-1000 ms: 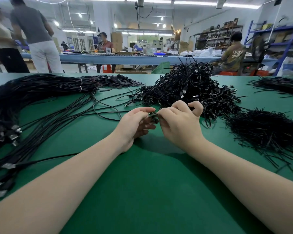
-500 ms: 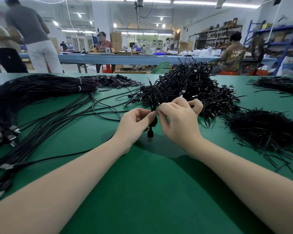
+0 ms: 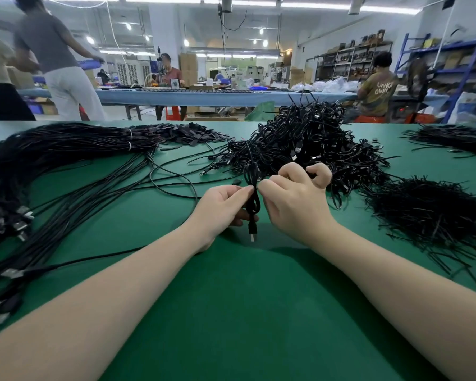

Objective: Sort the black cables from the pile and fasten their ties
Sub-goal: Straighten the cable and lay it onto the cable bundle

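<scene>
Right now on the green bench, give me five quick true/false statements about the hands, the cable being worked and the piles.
1. Both hands pinch the same folded black cable. True: the left hand and right hand meet at its middle.
2. The cable's USB plug hangs below the hands. True.
3. The heap of loose black ties lies to the left of the hands. False: it lies to their right.
4. The long bundled cables on the left have white bands round them. True.
5. The tangled cable pile lies between the hands and the camera. False: it lies beyond the hands, farther up the green table.
</scene>
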The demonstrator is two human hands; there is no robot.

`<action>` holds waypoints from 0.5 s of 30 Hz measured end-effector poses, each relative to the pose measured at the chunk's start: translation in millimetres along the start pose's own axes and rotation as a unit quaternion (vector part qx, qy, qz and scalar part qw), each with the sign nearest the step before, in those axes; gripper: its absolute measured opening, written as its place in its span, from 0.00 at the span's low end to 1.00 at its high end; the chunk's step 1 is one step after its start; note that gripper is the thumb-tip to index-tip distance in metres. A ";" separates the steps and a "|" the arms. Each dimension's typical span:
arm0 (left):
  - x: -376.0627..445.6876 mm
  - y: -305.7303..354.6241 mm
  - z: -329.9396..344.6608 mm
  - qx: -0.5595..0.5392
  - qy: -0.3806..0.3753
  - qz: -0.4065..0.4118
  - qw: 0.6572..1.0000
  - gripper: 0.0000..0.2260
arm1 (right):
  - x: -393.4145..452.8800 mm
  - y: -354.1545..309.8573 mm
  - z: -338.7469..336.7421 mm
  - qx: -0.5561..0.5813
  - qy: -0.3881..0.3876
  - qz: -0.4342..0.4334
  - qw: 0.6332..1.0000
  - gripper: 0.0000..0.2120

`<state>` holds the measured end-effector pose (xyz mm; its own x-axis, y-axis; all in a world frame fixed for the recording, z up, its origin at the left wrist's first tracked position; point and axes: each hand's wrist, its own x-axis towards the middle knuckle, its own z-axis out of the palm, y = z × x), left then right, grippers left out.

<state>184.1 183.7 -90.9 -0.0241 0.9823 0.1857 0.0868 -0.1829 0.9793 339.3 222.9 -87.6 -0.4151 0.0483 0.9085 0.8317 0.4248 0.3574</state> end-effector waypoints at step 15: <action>2.1 16.0 -20.2 -0.121 -0.158 -0.125 0.972 0.11 | 4.4 0.2 -3.0 -0.040 0.063 -0.075 0.994 0.08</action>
<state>165.3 182.0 -73.2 0.2966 0.9534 -0.0563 -0.1204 0.0958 0.9881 338.7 220.5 -82.8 -0.4910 -0.1268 0.8619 0.7928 0.3450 0.5024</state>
